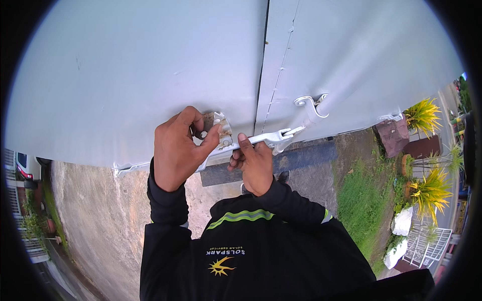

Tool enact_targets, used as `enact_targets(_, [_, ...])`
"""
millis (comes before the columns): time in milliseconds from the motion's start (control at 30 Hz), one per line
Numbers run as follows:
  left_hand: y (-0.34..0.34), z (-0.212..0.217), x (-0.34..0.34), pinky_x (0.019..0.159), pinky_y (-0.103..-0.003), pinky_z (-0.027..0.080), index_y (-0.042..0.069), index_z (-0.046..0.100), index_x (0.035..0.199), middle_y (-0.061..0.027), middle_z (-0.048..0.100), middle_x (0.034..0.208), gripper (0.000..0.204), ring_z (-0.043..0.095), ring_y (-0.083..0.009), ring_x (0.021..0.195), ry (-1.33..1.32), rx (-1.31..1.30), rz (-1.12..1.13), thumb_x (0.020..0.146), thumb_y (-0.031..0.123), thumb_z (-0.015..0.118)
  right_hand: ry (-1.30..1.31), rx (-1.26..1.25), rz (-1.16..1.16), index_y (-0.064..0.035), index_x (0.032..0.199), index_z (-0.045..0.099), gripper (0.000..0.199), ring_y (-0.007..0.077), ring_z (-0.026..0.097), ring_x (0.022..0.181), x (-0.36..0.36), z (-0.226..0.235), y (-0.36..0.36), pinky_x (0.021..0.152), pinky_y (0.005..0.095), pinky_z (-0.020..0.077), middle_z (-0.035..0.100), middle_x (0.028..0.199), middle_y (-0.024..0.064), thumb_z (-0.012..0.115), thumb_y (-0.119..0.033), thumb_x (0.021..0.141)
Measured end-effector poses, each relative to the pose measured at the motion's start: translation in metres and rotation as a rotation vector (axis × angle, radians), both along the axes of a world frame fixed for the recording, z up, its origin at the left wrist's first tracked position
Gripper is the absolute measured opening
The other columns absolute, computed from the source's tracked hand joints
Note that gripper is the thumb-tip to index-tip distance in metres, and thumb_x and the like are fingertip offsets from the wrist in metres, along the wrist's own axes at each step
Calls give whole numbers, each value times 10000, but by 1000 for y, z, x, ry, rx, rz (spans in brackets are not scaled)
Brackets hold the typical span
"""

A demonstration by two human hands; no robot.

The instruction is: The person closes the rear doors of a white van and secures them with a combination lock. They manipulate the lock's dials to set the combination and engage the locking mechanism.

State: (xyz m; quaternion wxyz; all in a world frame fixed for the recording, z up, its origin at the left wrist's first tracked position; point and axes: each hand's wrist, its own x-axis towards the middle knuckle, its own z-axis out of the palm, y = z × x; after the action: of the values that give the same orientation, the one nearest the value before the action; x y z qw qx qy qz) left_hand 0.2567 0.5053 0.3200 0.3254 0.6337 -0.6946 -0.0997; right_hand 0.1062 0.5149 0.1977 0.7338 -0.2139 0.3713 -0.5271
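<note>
Pale grey metal gate (150,75) filling the far half of the view, two leaves meeting at a dark vertical seam just right of centre. Along the lower edge, a grey sliding bolt bar (266,137) running left to right across that seam, its right end seated in a bracket under a curved hasp loop (311,104) on the right leaf. At the bar's left end, dead centre of the scene, a worn, rust-flecked padlock (220,126), pale metal, scuffed brown on its face. Mostly covered by fingers; shackle and keyhole impossible to make out, and no telling whether locked or undone. Left hand (176,150) clenched around the padlock, thumb pressed up against its near side, index finger hooked over the far side, firmly grasping it. Right hand (255,165) just beside it, fingers curled loosely, fingertips up against the bar's underside; anything pinched between them too hidden to say, so grip there unclear. Dark long sleeves and a dark jacket with a reflective stripe (241,216) near the bottom. Concrete drive (95,220) to the left, grass (359,205) and yellow-leaved plants (429,190) to the right.
</note>
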Motion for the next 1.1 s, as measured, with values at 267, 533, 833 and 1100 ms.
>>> enact_targets(267, [-22, -14, 16, 471, -273, 466, 70, 615, 848, -19, 616, 661, 378, 621, -157, 522, -205, -398, -337, 758, 266, 926, 458, -151, 64, 11, 853, 584, 475, 130, 514, 457, -6, -1, -12, 443, 306, 459, 525, 582, 36, 582, -405, 1082])
enact_targets(533, [-35, -23, 19, 473, -276, 451, 35, 650, 871, -51, 610, 675, 525, 591, -180, 524, -328, -734, -543, 763, 484, 902, 477, -161, 3, 11, 691, 539, 555, 116, 466, 411, -3, -3, -17, 402, 319, 374, 483, 517, 27, 610, -387, 1072])
enact_targets(833, [2, -39, 43, 487, -335, 444, 14, 640, 937, -125, 640, 738, 281, 562, -243, 533, -46, -933, -360, 985, 288, 677, 272, 7, 55, -58, 718, 511, 486, 96, 450, 467, -2, -3, -19, 448, 294, 405, 445, 563, -17, 679, -386, 1035])
enact_targets(1100, [19, -87, 63, 527, -322, 461, 7, 651, 1017, -119, 652, 805, 137, 588, -225, 624, -316, -956, 85, 885, 6, 687, 346, -13, 50, -62, 738, 502, 473, 98, 447, 481, 1, -6, -17, 471, 301, 424, 446, 583, -9, 667, -384, 1043])
